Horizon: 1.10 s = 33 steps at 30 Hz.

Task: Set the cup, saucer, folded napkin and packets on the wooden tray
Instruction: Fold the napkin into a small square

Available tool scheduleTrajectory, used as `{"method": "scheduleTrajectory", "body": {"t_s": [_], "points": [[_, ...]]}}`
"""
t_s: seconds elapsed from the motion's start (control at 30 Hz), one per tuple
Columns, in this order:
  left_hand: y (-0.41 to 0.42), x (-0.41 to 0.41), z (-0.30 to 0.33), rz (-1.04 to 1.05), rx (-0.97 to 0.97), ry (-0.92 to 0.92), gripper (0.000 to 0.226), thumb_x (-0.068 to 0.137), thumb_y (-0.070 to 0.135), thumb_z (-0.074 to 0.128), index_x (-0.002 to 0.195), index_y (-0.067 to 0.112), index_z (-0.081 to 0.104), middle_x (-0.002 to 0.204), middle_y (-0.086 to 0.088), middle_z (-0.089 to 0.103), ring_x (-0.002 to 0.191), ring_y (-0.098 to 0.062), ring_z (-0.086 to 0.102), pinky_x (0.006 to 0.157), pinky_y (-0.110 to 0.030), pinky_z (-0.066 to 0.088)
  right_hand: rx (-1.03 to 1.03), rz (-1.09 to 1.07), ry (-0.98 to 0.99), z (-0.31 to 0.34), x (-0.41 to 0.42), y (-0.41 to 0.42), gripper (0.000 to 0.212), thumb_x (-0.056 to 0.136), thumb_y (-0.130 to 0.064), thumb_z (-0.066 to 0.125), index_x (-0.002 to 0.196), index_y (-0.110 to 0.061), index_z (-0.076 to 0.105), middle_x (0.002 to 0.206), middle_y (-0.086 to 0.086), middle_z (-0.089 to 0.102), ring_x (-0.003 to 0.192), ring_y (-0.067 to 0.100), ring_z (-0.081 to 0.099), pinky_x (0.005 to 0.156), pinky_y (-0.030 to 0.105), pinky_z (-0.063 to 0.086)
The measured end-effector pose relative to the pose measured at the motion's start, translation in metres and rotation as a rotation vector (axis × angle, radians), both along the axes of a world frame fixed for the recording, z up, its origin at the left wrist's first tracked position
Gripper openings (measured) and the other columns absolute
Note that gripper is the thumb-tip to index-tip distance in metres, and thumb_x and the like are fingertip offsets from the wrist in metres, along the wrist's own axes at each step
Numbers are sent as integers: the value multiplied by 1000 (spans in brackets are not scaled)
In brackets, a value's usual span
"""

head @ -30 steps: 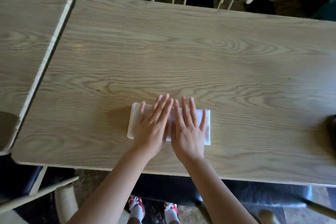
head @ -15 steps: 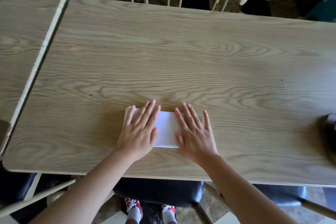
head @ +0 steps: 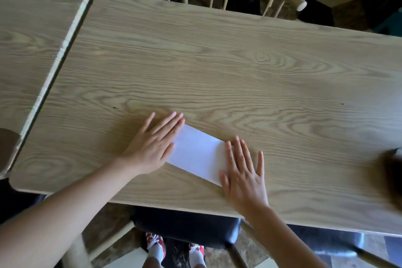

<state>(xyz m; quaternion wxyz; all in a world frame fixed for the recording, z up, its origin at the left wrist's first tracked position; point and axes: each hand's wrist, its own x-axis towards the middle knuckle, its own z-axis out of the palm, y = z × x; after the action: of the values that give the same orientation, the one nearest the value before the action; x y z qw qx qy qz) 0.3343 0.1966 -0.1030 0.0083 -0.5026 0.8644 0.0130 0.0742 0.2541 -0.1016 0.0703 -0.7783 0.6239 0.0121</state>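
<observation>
Napkin [head: 196, 154] flat on desk [head: 239, 67] | long axis far-left to near-right | left hand [head: 152, 146], right hand [head: 243, 178] press ends, fingers straight, gripping nothing | tray unseen

Your left hand [head: 152, 148] and right hand [head: 243, 177] are bare, with no rings, watch or gloves, and both forearms are uncovered, no sleeve showing on either. Below the table [head: 217, 61] edge you wear red shoes [head: 154, 241] with white laces over pale grey socks [head: 156, 253].
</observation>
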Motion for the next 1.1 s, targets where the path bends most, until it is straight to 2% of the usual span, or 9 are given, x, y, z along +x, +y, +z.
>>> {"method": "scheduleTrajectory", "body": {"t_s": [0.2,0.27,0.37,0.47,0.6,0.8,0.9,1.0,1.1], "points": [[-65,3,3,-333,-53,-207,52,98,35,15,146,18,23,153,3,23,142,-17,20,110,-56,17,-19,-51,-10,-3,13,50,67,94,-49,18,140,-3,33,149,17,28,138,26,23,105,58,19],[-74,-6,8,-329,-114,-232,52,98,37,18,146,20,22,153,3,24,142,-16,20,108,-57,18,-41,-32,0,-5,15,65,67,90,-50,28,139,-4,37,148,17,30,137,28,26,103,56,23],[-45,-40,23,-147,-156,-48,60,91,37,34,146,19,20,155,-2,21,143,-19,15,110,-57,16,-88,-22,21,-6,16,80,64,91,-51,29,135,-7,44,145,18,35,131,30,34,94,51,32],[22,-72,20,-100,-21,174,62,90,46,34,145,19,23,154,-7,23,142,-23,17,108,-53,17,-104,-51,23,-7,18,89,63,88,-53,36,135,-11,46,144,17,39,125,29,40,88,48,35],[65,-71,-3,-17,134,143,61,94,53,21,146,22,22,155,-6,21,143,-20,16,111,-48,19,-150,-8,0,-10,13,98,60,81,-43,48,135,-18,44,144,10,35,117,25,43,85,46,35],[58,-50,2,-250,245,119,67,93,57,19,148,19,17,156,-6,14,144,-21,9,113,-47,13,-360,220,-70,-14,-6,91,59,69,-20,72,124,-23,52,118,1,46,99,20,46,82,42,34],[58,-42,8,-347,318,168,76,88,65,16,148,20,9,158,-3,3,145,-16,-3,116,-43,1,-386,316,-196,-9,-11,78,40,70,-14,68,108,-25,59,112,-1,47,102,20,46,83,41,34],[70,-27,15,-308,392,346,74,87,53,31,146,11,21,156,-6,15,145,-16,6,117,-38,10,-323,344,-326,0,-8,68,14,78,-16,61,91,-23,61,119,-3,57,115,19,49,90,42,36],[87,-11,13,-193,343,405,79,71,30,55,143,7,30,153,-8,24,143,-16,16,115,-34,19,-258,334,-457,6,-4,63,10,80,-15,63,87,-21,59,112,-7,67,117,12,52,97,43,35]]}}
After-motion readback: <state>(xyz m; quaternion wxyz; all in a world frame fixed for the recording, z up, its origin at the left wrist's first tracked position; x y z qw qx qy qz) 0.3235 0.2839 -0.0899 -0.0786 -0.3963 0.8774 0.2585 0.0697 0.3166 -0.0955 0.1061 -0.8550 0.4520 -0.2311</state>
